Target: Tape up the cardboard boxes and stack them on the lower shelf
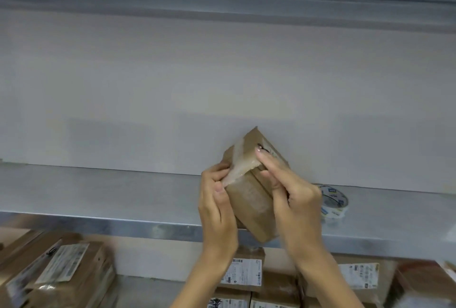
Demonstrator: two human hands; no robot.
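Observation:
A small brown cardboard box [251, 199] is held tilted above the metal upper shelf [98, 191], one corner pointing up. A strip of clear tape [240, 167] runs across its top face. My left hand [217, 206] grips the box's left side and pinches the tape's loose end at the edge. My right hand [291, 199] holds the right side, its index finger pressed flat on the tape. A roll of clear tape [334, 202] with a blue and white core lies on the shelf just right of my right hand.
Below the shelf's front lip [148, 230], the lower shelf holds several labelled cardboard boxes: a stack at the left [61, 270], more under my arms [244, 273] and at the right [362, 275]. A grey wall [222, 73] backs the shelf.

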